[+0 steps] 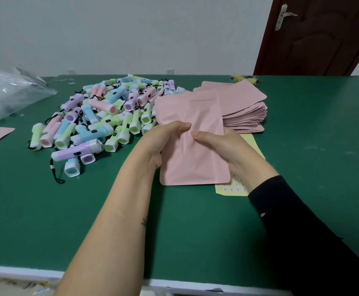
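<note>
Both hands pinch one pink pouch (193,150) above the counter (195,227); left hand (163,139) and right hand (219,146) curl over its middle; fingers behind it are hidden; the sticker sheet (232,190) is partly covered.

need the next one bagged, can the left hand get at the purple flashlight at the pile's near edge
Probably yes: the purple flashlight lies uncovered, with only bare green table between it and the left hand. That hand grips the pink pouch, so it must let go first.
</note>
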`<action>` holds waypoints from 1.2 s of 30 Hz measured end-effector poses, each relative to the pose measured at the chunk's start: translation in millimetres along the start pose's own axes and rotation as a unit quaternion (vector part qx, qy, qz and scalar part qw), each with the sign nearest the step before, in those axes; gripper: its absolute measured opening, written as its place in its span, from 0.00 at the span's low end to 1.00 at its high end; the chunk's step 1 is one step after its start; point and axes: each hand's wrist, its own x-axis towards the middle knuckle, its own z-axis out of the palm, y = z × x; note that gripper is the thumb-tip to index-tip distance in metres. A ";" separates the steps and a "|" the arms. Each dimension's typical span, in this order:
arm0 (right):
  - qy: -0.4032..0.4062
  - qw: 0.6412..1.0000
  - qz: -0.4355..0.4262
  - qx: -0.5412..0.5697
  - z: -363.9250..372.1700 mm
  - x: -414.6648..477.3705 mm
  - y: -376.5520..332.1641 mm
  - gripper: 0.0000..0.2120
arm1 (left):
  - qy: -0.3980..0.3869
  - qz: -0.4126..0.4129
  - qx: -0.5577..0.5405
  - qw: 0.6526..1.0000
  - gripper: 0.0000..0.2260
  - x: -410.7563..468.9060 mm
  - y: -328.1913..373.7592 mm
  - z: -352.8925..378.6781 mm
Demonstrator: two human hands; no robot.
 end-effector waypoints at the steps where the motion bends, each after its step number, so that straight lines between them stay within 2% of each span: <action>1: 0.004 1.000 -0.003 0.000 0.7 0.5 0.1 0.08 | 0.003 -0.010 0.003 1.000 0.08 -0.6 0.8 0.5; 3: 0.012 1.000 -0.004 0.000 1.8 0.9 0.0 0.07 | 0.012 -0.015 0.007 1.000 0.09 -0.1 0.6 1.6; 5: 0.013 1.000 0.000 0.006 3.1 0.6 0.5 0.11 | 0.017 -0.008 0.014 1.000 0.09 0.2 -0.8 3.7; 7: 0.014 1.000 0.003 0.009 2.6 0.6 1.5 0.15 | 0.033 0.005 0.018 0.999 0.03 -1.3 -1.1 6.7; 9: 0.012 1.000 0.005 0.014 0.4 1.2 1.9 0.16 | 0.045 0.015 0.021 0.999 0.14 -1.5 -2.4 7.1; 10: 0.010 1.000 0.011 0.017 -0.7 1.3 1.8 0.17 | 0.042 0.023 0.023 0.999 0.14 -1.5 -3.1 7.2; 13: 0.021 0.999 0.030 0.015 -2.3 2.2 0.6 0.20 | 0.043 0.045 0.026 0.998 0.08 -3.4 -4.2 9.9; 18: 0.037 0.998 0.054 0.019 -2.5 1.8 -3.9 0.21 | 0.033 0.079 0.034 0.996 0.08 -7.3 -1.0 8.5; 20: 0.041 0.997 0.070 0.009 -1.9 1.5 -5.6 0.20 | 0.027 0.091 0.033 0.995 0.07 -8.0 -0.7 7.6; 23: 0.053 0.995 0.082 0.014 1.5 0.4 -6.8 0.12 | 0.022 0.101 0.024 0.994 0.08 -8.7 -2.6 11.4; 28: 0.071 0.995 0.060 0.024 3.8 0.1 -7.8 0.13 | 0.030 0.128 0.022 0.991 0.08 -7.8 -5.3 15.9; 30: 0.084 0.994 0.060 0.021 4.9 0.9 -10.1 0.15 | 0.038 0.137 0.022 0.990 0.11 -7.1 -4.7 14.8; 36: 0.106 0.992 0.066 0.005 14.4 1.4 -13.0 0.27 | 0.064 0.145 0.009 0.987 0.09 -4.0 -1.9 3.1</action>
